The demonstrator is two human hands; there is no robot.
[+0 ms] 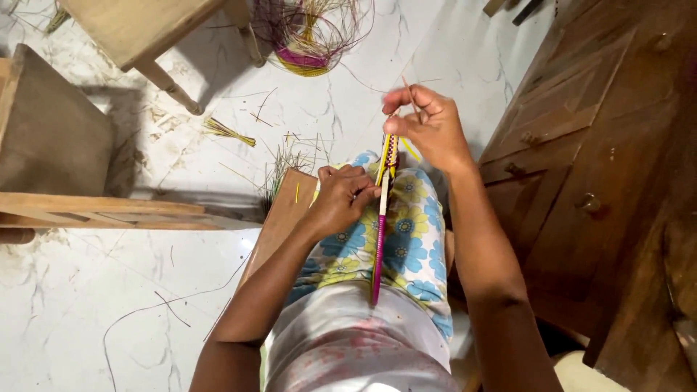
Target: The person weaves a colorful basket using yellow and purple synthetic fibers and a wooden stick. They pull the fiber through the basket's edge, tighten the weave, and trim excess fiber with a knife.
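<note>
Over the person's lap, a long thin woven strip (pixel 382 218) stands on its edge, pink low down and yellow with dark marks near the top. It rests on the knees, which are covered in flower-print cloth (pixel 406 239). The work looks like weaving, with one more strand being threaded into the top of the strip. The next move would need a slow, careful pull so the strand sits tight and does not snap.

The left hand (pixel 343 194) is curled and closed around the middle of the strip, holding it steady. The right hand (pixel 428 123) is lifted higher, fingers pinched shut on a thin straw strand (pixel 411 94) at the top end. Both arms bend in toward the knees.

On the white floor (pixel 72 305) lie loose straws (pixel 229 132), a wooden stool (pixel 138 29), and a half-made basket (pixel 308 36).
</note>
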